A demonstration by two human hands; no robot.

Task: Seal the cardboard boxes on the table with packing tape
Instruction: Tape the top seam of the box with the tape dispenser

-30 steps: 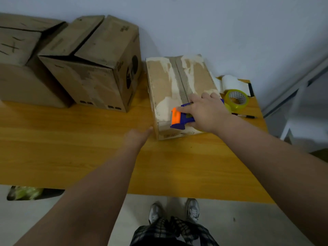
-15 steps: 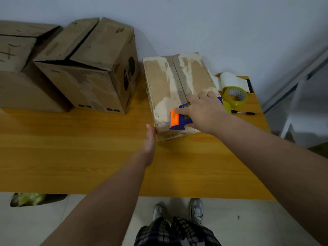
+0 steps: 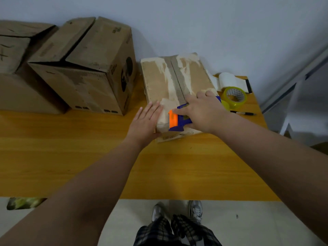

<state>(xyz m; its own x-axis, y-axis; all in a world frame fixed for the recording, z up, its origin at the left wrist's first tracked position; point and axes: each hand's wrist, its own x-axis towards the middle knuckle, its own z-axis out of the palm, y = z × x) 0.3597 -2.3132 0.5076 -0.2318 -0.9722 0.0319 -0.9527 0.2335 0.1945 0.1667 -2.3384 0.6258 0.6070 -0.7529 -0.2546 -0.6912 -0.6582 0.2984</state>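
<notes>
Box [image 3: 156, 80] looks light, stiff, likely to slide: left hand [image 3: 144, 121] lies flat on its near corner, fingers straight; right hand [image 3: 204, 112] wraps dispenser [image 3: 174, 120] at near edge.

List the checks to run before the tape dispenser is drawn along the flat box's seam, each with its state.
1. Grip: the right hand grips the tape dispenser. Ok.
2. Start position: the dispenser sits at the near end of the flat box, roughly in line with the seam. Ok.
3. Steadying: the left hand lies flat on the box's near left corner. Ok.
4. Flaps: closed and meeting along the seam. Ok.
5. Tape end stuck to the box: hidden under the dispenser and hand. Cannot tell.
6. Path: nothing lies on the box top beyond the right hand. Ok.
</notes>
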